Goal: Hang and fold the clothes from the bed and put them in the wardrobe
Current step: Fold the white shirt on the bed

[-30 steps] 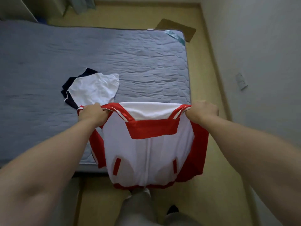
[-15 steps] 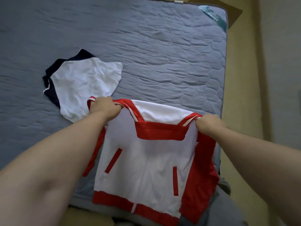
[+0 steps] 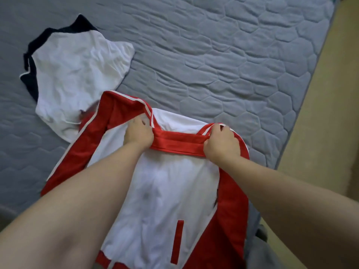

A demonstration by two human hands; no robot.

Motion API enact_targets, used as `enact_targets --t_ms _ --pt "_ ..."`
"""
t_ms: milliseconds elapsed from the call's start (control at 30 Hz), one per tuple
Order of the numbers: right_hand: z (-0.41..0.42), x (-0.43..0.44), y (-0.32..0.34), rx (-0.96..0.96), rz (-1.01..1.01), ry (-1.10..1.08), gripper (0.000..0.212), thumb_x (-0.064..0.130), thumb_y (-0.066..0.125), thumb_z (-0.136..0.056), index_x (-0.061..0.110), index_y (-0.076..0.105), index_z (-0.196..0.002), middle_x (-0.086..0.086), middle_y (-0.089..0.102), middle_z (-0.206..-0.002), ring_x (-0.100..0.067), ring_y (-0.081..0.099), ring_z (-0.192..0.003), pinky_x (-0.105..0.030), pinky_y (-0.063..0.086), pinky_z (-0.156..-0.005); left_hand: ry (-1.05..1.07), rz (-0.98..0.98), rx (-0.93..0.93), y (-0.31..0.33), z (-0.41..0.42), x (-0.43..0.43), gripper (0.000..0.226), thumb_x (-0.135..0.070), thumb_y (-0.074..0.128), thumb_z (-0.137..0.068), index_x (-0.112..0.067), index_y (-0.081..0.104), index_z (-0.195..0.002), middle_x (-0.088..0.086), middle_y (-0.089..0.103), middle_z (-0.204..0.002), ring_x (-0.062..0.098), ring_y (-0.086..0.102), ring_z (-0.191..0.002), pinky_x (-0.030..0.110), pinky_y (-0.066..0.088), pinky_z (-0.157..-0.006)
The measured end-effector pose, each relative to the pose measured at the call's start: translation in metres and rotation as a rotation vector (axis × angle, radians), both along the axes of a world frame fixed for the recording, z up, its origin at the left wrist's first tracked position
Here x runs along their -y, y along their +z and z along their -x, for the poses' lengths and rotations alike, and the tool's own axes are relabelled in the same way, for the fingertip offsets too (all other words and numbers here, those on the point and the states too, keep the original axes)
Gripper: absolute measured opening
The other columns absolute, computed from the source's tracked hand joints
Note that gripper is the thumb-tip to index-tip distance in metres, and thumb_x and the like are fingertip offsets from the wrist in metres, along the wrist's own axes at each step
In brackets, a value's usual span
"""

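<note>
- Presently, the red-and-white jacket [image 3: 171, 195] lies spread on the bed [image 3: 242, 74], pocket side up. Its collar end points away from the camera and its hem reaches the bottom of the view.
- Left hand [image 3: 138, 133]: grip narrow, fingers curled round the fabric at the left end of the red collar [image 3: 178, 141].
- Right hand [image 3: 220, 141]: grip narrow, fingers curled, pinching the right end of the collar where the striped trim meets it.
- The collar band runs straight between the two hands.
- The left sleeve [image 3: 85, 144], red with a white stripe, lies out at a slant on the quilted grey cover.
- The right sleeve [image 3: 233, 220] runs alongside the white body, near the bed's right edge.
- One red pocket strip [image 3: 177, 241] shows low on the white front, between the forearms.
- A white-and-navy garment [image 3: 77, 70] lies crumpled on the bed, beyond and left of the jacket. Its near edge meets the jacket's left shoulder; I cannot tell which lies on top.
- Tan floor [image 3: 330, 123] shows to the right of the bed.
</note>
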State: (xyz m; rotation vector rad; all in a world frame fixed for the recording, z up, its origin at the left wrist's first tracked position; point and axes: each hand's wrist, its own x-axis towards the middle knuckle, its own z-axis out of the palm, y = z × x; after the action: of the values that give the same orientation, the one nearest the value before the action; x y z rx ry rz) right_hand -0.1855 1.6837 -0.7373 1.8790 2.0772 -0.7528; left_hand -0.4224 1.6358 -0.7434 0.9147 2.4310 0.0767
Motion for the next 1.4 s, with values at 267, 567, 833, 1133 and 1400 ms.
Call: enact_targets --t_ms 267,567,833,1133,1400 --pt "0.033 0.002 -0.033 -0.514 0.575 -0.78 0.033 0.017 0.068 -0.085 0.015 0.058 -0.116 -0.008 0.068 -0.107 -0.023 0.065 -0.084 -0.032 0.054 -0.072 0.423 0.005 0.429 -0.032 -0.009 0.0 0.041 -0.042 0.072 -0.08 -0.012 0.073 -0.108 0.009 0.073 -0.112 0.027 0.068 -0.098 0.036 0.055 -0.085" --pt "0.002 -0.042 -0.021 -0.715 0.25 -0.802 0.021 0.034 0.056 -0.084 0.022 0.067 -0.097 -0.003 0.069 -0.088 -0.022 0.062 -0.076 -0.036 0.052 -0.069 0.665 -0.396 0.947 0.016 -0.047 -0.06 0.037 -0.052 0.049 -0.1 -0.019 0.063 -0.109 0.002 0.065 -0.114 0.02 0.066 -0.094 0.035 0.057 -0.081" --pt "-0.08 0.037 -0.022 -0.042 0.195 -0.845 0.052 0.025 0.056 -0.077 0.014 0.053 -0.127 -0.015 0.057 -0.133 -0.037 0.053 -0.124 -0.043 0.044 -0.105 0.036 0.174 0.765 -0.019 -0.167 0.103 0.015 -0.031 0.073 -0.084 -0.017 0.066 -0.081 0.001 0.072 -0.076 0.02 0.071 -0.067 0.033 0.057 -0.071" --pt "-0.074 0.09 -0.01 -0.226 0.478 -0.737 0.037 0.033 0.072 -0.068 0.009 0.071 -0.097 -0.007 0.071 -0.088 -0.029 0.068 -0.084 -0.035 0.056 -0.074 0.588 0.156 1.115 0.001 -0.209 0.151 0.024 -0.03 0.062 -0.099 -0.015 0.068 -0.081 0.0 0.07 -0.07 0.002 0.057 -0.047 0.015 0.044 -0.05" --pt "0.006 0.118 0.025 -0.837 0.751 -0.744 0.01 0.03 0.068 -0.091 0.023 0.065 -0.098 0.005 0.064 -0.084 -0.013 0.06 -0.071 -0.026 0.046 -0.056 1.051 0.169 1.411 0.005 -0.137 0.176 0.039 -0.043 0.053 -0.099 -0.01 0.073 -0.105 0.008 0.071 -0.08 0.022 0.068 -0.069 0.034 0.057 -0.073"
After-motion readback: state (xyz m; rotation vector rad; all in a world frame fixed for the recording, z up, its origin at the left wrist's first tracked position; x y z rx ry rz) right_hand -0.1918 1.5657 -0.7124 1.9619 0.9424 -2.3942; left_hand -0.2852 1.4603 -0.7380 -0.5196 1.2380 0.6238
